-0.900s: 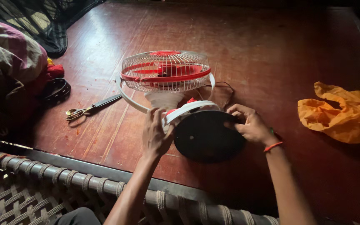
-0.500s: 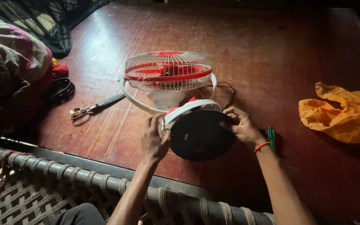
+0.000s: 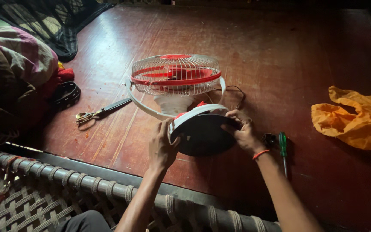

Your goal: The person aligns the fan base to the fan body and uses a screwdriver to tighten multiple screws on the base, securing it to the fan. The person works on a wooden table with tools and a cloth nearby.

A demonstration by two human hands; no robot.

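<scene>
Fingers (image 3: 168,129) of my left hand (image 3: 162,148) & right hand (image 3: 243,133) are curled tight on fan base (image 3: 202,135), tipped up on red floor (image 3: 280,64). I'd keep grip even, steady w/ both.

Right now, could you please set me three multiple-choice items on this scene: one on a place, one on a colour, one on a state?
1. Where do the scissors lie, seen from the camera?
A. left of the fan
B. on the orange cloth
C. under the right hand

2. What colour is the screwdriver handle?
A. blue
B. green
C. white

3. How does the fan lie?
A. standing upright on its base
B. tipped over, with the round dark base turned toward the camera
C. taken apart into loose blades

Answers: 1 A, they rest on the red-brown floor left of the cage. 2 B, its handle beside the right hand is green. 3 B, the left hand and right hand hold the upturned base.
</scene>
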